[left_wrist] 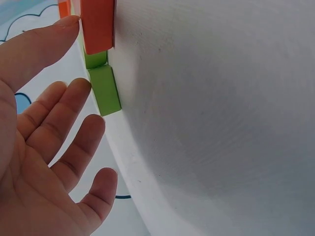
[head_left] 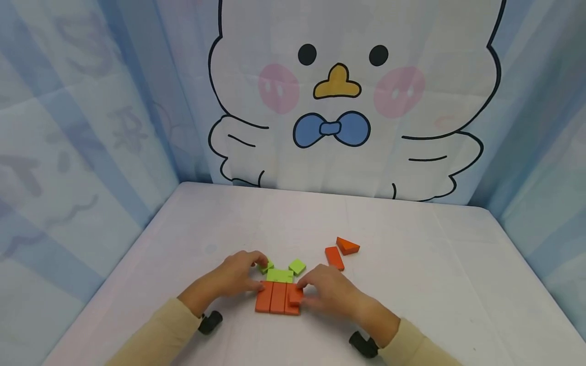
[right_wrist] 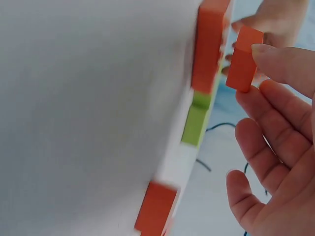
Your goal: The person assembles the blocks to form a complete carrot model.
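Note:
Three orange rectangular blocks lie side by side on the table, with a light green rectangular block against their far edge. One small green block sits at that block's far right corner, another at its far left. My right hand pinches a small orange block between thumb and fingertips, raised over the rightmost block of the row. At the left end of the row is my left hand; its thumb is by the orange block and its extended fingers are by the left green block, holding nothing.
Beyond my right hand lie an orange rectangular block and an orange triangular block. The white table is bounded by a printed curtain at the back and sides.

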The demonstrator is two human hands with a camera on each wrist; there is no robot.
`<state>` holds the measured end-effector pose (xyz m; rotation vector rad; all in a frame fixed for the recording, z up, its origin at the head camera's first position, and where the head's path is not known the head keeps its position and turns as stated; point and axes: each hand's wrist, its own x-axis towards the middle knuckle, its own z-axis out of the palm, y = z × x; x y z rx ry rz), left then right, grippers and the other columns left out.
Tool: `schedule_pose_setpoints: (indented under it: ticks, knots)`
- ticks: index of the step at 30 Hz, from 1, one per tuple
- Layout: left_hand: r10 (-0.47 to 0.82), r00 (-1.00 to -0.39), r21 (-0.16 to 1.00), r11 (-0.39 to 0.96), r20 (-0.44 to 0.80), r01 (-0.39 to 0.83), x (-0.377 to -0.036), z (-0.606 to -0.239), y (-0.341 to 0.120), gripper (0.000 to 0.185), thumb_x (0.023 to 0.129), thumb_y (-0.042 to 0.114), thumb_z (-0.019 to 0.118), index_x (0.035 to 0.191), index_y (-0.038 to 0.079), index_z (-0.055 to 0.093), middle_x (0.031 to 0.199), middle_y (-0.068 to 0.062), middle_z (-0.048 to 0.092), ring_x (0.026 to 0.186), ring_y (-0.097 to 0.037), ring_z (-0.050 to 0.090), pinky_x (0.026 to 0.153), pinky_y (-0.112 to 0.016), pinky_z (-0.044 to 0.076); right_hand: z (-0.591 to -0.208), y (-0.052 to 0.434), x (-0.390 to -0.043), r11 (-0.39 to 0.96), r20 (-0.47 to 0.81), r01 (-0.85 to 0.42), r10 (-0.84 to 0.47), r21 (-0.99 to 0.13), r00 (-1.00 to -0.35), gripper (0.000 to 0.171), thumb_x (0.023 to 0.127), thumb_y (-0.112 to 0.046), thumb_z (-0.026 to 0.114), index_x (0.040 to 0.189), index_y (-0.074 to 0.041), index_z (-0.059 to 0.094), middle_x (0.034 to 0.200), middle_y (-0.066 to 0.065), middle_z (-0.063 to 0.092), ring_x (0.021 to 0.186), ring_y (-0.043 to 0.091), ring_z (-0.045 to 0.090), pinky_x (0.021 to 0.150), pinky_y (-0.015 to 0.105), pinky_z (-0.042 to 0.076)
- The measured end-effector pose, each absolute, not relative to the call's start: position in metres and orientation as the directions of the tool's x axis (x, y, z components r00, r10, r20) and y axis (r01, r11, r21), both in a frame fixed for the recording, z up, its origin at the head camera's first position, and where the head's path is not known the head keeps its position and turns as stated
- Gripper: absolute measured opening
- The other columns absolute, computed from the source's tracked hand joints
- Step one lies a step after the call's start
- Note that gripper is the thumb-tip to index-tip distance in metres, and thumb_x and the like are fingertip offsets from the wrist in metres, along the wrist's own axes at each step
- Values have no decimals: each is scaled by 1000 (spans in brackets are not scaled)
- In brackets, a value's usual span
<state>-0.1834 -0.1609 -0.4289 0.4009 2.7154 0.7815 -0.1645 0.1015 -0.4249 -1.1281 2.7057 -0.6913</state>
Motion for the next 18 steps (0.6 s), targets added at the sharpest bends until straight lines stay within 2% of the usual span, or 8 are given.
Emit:
schedule_pose_setpoints:
  ticks: [6,14,18]
  knots:
    - [349,-919,552,811,-185,197,-185,-429,-163,45,80,19,87,119,16,64,111,6,62,111,-23,56,95,-44,48,-427,83,-150,564,51,-694,-758,-448,-650,21,90,-30,77,106,-16,76,89,-18,64,87,5,53,81,27,46]
    - [363,-916,555,803,-169,216,-183,-428,-164,44,79,17,87,117,15,64,110,5,62,110,-24,56,95,-44,49,-425,66,-144,564,19,-703,-774,-434,-633,20,90,-30,76,107,-19,76,93,-19,66,85,3,51,80,26,44]
    - [362,-917,553,804,-166,217,-182,-428,-163,44,80,17,87,117,15,64,110,6,62,110,-24,56,95,-44,49,-424,60,-143,549,28,-712,-783,-438,-622,18,91,-31,76,105,-19,76,90,-20,64,83,2,50,78,25,43]
